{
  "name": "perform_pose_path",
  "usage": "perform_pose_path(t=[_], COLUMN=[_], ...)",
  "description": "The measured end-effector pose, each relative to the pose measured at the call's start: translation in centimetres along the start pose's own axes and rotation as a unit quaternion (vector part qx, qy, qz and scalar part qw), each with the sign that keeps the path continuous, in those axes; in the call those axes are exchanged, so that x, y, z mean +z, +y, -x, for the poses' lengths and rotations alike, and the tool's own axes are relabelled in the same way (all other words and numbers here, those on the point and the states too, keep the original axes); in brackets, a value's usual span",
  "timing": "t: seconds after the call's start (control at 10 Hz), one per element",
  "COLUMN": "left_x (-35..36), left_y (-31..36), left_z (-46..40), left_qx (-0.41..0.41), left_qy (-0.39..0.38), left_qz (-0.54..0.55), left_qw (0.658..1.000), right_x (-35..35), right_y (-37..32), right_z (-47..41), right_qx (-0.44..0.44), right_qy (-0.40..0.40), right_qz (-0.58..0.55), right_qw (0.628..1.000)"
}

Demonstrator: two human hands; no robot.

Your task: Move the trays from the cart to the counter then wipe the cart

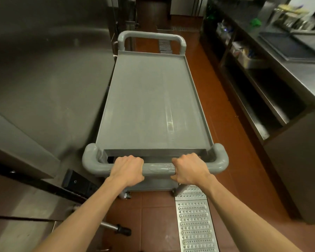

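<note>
Fingers [135, 159] of my left hand [127, 170] curl over the near grey plastic handle bar [157, 169]; my right hand [189, 170] grips the same bar, thumb underneath. Grey plastic utility cart [151, 99]: top shelf bare, standing on the red-brown tiled floor [231, 142]. Dark flat trays [289, 47]: stacked on the steel tabletop [309, 77], far right. Perforated metal drain grate [195, 219]: just beneath my right forearm.

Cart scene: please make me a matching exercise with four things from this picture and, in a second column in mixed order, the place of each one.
Things:
1. left hand
2. cart
3. dark tray
4. perforated metal grate

Places:
A. on the counter at the right
B. set into the floor tiles
C. gripping the near handle
D. in the aisle, top shelf bare

Pairs: 1-C, 2-D, 3-A, 4-B
</note>
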State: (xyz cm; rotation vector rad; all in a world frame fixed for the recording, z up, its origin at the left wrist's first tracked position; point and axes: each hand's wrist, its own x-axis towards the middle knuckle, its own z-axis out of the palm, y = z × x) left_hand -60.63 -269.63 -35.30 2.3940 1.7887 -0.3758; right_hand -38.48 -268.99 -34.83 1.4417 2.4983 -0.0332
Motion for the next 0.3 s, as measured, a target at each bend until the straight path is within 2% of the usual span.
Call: perform_pose_path(t=[0.1,0.2,0.3], left_x=[-0.2,-1.2,-3.2], left_y=[-0.2,-0.6,-0.5], left_z=[0.0,0.5,0.9], left_qx=[0.021,0.039,0.011], left_qy=[-0.013,-0.029,0.062], left_qz=[0.044,0.201,0.410], left_qw=[0.999,0.978,0.910], right_x=[0.4,0.5,-0.5], right_y=[0.2,0.4,1.4], right_z=[0.1,0.6,1.4], right_qx=[-0.017,-0.021,0.021], right_qy=[0.026,0.026,0.071], right_qz=[-0.022,-0.097,-0.258], right_qw=[0.999,0.995,0.963])
